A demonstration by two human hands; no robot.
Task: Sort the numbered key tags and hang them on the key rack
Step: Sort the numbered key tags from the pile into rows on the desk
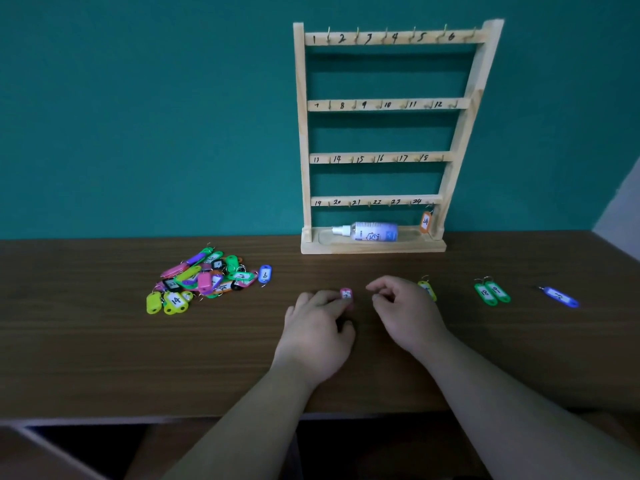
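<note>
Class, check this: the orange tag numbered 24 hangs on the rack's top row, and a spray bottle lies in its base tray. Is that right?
No. The head view shows the orange tag on the bottom row of the rack. The spray bottle does lie in its base tray.

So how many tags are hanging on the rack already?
1: the orange tag 24 hangs from the last hook on the bottom row of the key rack. None look hidden.

A white spray bottle [367, 231] lies on its side well beyond the left grip [318, 327], slightly right. The brown wood-grain table [104, 358] lies beneath it; a teal wall [138, 116] stands behind.
</note>
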